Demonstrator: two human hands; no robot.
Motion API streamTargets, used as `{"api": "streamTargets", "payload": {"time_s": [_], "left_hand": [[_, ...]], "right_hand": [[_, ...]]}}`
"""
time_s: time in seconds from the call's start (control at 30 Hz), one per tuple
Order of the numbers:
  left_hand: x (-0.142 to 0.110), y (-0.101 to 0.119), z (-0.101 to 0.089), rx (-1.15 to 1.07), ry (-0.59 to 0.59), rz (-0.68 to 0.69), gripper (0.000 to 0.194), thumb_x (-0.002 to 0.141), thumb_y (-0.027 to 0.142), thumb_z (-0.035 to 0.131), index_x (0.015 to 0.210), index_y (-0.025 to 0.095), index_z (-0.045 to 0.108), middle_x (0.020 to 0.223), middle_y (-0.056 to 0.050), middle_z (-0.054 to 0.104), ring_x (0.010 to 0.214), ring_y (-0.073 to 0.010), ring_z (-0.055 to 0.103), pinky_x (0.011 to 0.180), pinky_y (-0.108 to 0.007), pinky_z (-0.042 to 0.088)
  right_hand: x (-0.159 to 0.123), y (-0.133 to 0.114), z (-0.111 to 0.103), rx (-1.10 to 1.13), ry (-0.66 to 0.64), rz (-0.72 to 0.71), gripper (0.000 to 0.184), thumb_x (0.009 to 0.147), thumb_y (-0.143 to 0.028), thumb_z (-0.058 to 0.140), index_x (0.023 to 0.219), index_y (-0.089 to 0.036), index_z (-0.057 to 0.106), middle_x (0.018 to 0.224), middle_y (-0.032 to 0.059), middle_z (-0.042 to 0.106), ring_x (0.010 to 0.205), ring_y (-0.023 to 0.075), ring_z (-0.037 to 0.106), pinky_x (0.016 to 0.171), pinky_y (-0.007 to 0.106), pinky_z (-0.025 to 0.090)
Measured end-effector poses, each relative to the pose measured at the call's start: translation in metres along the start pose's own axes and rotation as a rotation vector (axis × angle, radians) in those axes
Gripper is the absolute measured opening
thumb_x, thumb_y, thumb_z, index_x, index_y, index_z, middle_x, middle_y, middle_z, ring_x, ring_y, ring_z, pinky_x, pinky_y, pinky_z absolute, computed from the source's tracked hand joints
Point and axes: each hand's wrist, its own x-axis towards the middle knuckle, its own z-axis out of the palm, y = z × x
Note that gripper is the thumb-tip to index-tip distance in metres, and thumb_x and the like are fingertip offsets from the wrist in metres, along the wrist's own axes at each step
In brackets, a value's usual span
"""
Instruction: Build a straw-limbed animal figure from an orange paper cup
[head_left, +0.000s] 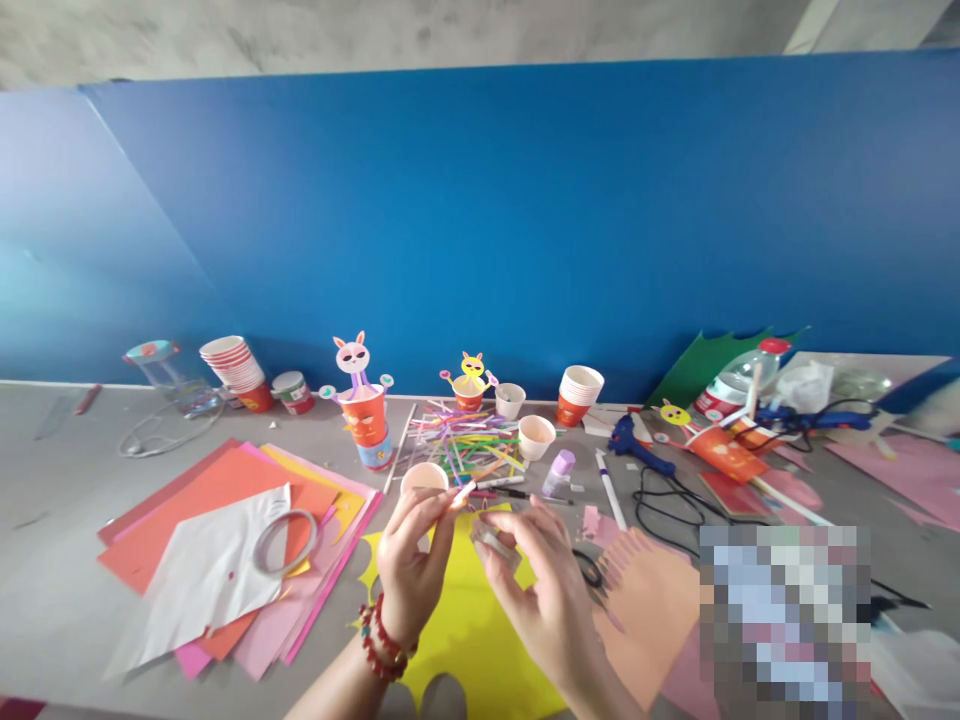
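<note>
Blue partition [480,220] behind grey table [60,520].
Left hand [412,560] pinches small white piece [463,494]; right hand [544,585] grips small greyish object [496,546], identity unclear; both above yellow sheet [469,640].

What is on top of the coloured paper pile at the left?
On the coloured paper pile lies a white sheet, with a ring-shaped roll across its right edge. Whatever the sheet covers is hidden.

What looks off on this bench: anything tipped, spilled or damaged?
One orange cup on the right lies tipped over, its yellow bunny face off to the left; the other two bunny cups stand upright. Pink paper scraps lie loose near the middle, probably cutting waste. No spill visible.
</note>
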Motion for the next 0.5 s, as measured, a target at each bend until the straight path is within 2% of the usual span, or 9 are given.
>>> {"api": "streamTargets", "payload": {"time_s": [0.13, 0.23, 0.37, 0.5], "left_hand": [[-0.008, -0.002, 0.004, -0.072, 0.016, -0.167, 0.018, 0.088, 0.011, 0.063, 0.1, 0.023, 0.071, 0.094, -0.005, 0.075, 0.089, -0.0205, 0.07, 0.077, -0.028, 0.055], [-0.011, -0.004, 0.005, -0.12, -0.003, -0.234, 0.015, 0.09, 0.016, 0.063, 0.1, 0.023, 0.072, 0.095, -0.005, 0.075, 0.088, -0.0206, 0.07, 0.077, -0.029, 0.055], [-0.013, -0.004, 0.006, -0.185, 0.0, -0.316, 0.012, 0.09, 0.022, 0.064, 0.1, 0.022, 0.072, 0.096, -0.007, 0.074, 0.087, -0.021, 0.07, 0.077, -0.029, 0.055], [-0.013, 0.002, 0.008, -0.3, -0.059, -0.459, 0.018, 0.092, 0.027, 0.063, 0.108, 0.021, 0.068, 0.102, -0.008, 0.073, 0.091, -0.0208, 0.069, 0.081, -0.03, 0.054]], "right_hand": [[0.003, 0.0, 0.002, 0.117, -0.054, 0.084, 0.014, 0.092, -0.02, 0.06, 0.105, -0.026, 0.063, 0.088, 0.001, 0.07, 0.083, 0.0223, 0.065, 0.096, 0.044, 0.043], [0.004, -0.001, 0.003, 0.161, -0.073, 0.13, 0.012, 0.091, -0.019, 0.059, 0.099, -0.026, 0.064, 0.088, 0.0006, 0.07, 0.084, 0.0217, 0.064, 0.098, 0.043, 0.042], [0.009, -0.008, 0.002, 0.107, 0.013, 0.099, 0.006, 0.09, -0.019, 0.059, 0.088, -0.024, 0.062, 0.078, -0.0003, 0.067, 0.076, 0.0201, 0.062, 0.105, 0.049, 0.035], [0.015, -0.014, 0.002, 0.011, 0.075, 0.034, 0.011, 0.089, -0.016, 0.059, 0.082, -0.024, 0.06, 0.072, -0.0009, 0.065, 0.074, 0.0198, 0.061, 0.107, 0.051, 0.031]]}}
